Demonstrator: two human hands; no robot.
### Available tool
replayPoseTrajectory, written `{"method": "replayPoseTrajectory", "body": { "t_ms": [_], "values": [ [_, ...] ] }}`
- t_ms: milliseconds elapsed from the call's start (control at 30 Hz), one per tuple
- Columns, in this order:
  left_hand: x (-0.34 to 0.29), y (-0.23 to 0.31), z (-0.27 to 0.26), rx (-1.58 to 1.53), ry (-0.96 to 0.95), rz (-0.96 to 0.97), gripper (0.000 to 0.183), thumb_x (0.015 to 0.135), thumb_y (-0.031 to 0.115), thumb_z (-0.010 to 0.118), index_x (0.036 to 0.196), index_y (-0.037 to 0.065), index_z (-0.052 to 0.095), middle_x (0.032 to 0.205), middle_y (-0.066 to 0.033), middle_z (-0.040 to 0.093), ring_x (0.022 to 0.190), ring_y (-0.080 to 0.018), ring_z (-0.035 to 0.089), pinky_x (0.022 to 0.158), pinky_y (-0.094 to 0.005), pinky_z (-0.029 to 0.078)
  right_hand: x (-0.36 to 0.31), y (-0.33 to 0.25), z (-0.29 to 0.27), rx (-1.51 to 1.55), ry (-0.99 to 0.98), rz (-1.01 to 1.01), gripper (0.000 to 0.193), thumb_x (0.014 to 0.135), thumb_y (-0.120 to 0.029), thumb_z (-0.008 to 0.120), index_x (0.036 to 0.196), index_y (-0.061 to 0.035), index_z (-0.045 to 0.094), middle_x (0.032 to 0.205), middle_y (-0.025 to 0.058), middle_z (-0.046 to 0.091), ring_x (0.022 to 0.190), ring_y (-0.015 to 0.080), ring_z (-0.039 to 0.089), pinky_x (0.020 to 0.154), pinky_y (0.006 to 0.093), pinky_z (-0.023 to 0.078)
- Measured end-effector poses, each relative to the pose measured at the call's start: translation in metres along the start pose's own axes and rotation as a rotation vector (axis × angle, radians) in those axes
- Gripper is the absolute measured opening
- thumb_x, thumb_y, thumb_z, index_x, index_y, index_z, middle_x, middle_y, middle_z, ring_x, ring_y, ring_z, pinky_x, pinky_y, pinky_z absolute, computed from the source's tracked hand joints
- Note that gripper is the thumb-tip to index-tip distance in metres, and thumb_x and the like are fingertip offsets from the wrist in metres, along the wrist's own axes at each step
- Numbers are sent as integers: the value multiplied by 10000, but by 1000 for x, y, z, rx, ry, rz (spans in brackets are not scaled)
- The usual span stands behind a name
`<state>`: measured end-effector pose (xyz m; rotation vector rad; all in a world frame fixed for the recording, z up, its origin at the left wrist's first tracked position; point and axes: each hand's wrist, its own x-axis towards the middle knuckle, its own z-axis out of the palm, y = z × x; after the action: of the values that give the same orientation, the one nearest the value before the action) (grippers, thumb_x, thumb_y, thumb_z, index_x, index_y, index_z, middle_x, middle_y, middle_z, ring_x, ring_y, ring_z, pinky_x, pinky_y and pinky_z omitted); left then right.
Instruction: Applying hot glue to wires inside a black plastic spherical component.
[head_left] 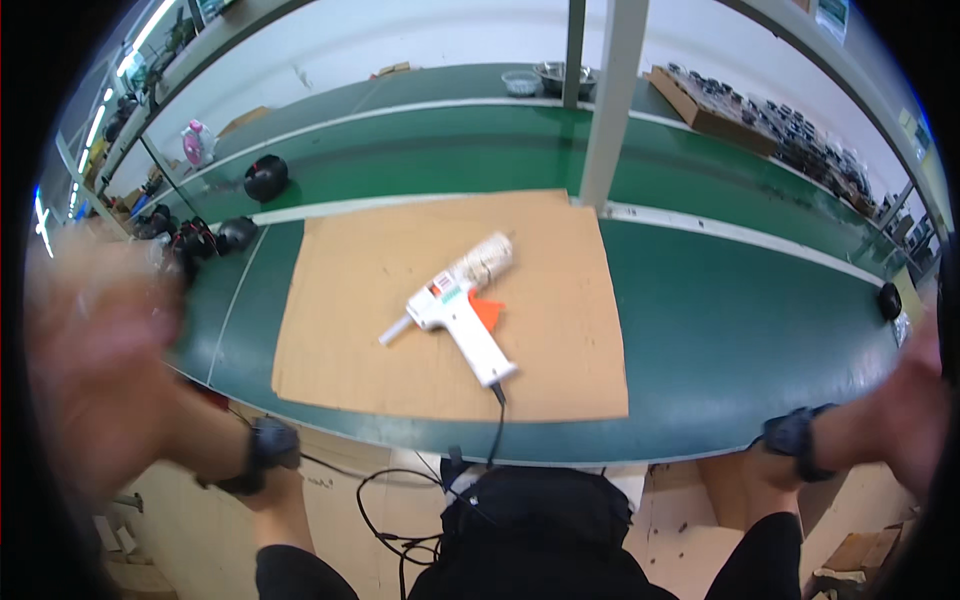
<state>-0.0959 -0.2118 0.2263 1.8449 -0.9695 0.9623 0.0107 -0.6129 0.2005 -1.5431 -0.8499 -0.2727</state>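
Observation:
A white hot glue gun (455,315) with an orange trigger lies on its side on a flat cardboard sheet (560,370) in front of me. A glue stick (396,330) pokes out of its back end, and its black cord (497,425) drops over the table's front edge. My left hand (100,360), raised at the far left, is smeared by motion, so its fingers cannot be made out. At the far right my right hand (912,400) is cut by the dark rim, its fingers mostly hidden. Both hands are apart from the glue gun.
Black rounded parts (205,240) cluster at the left, and another black part (266,178) sits on the green belt (420,150). A white post (612,110) rises behind the cardboard. A box of small dark parts (770,120) stands back right. Loose cables (375,510) hang below the table.

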Motion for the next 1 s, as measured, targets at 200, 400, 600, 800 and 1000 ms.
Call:
{"method": "replayPoseTrajectory", "body": {
  "t_ms": [200, 400, 600, 800, 1000],
  "values": [
    [-90, -164, 59, 651, -832, -877, 419, 899, 325, 609, 1194, 27, 619, 995, -182, 703, 893, -356, 678, 824, -417, 530, 56, 71, 60, -128, -442, 74, 197, 873, -21, 563, 1039, 41, 648, 836, 131, 685, 754, 205, 687, 697, 302, 532],
    [-68, -214, 84, 84, -1225, -987, 407, 894, 322, 623, 1127, -12, 637, 948, -172, 715, 855, -302, 681, 775, -377, 531, 68, 149, 94, -204, -780, 235, 211, 882, -135, 619, 1063, -41, 673, 823, 129, 688, 743, 266, 686, 684, 332, 537],
    [-69, -264, 0, -129, -1178, -1103, 450, 903, 286, 629, 1247, 1, 580, 1006, -111, 722, 894, -201, 682, 792, -316, 526, 33, 167, 60, -341, -1011, 516, 181, 888, -169, 648, 1030, -58, 664, 784, 121, 669, 701, 250, 671, 647, 323, 532],
    [-116, -441, -217, 1178, -425, -1190, 342, 757, 281, 700, 1036, 85, 724, 1031, -183, 699, 994, -375, 654, 902, -433, 524, -34, 132, 66, -197, -746, 797, 184, 919, -109, 616, 1076, -15, 638, 885, 110, 694, 724, 190, 653, 635, 316, 506],
    [-167, -549, -234, 1179, -236, -935, 540, 756, 234, 756, 1213, 1, 586, 1183, -225, 615, 1124, -378, 582, 969, -446, 465, -48, 130, 105, -242, -471, 987, 194, 888, -151, 684, 1047, -42, 687, 885, 91, 700, 752, 162, 685, 699, 292, 546]
  ]
}}
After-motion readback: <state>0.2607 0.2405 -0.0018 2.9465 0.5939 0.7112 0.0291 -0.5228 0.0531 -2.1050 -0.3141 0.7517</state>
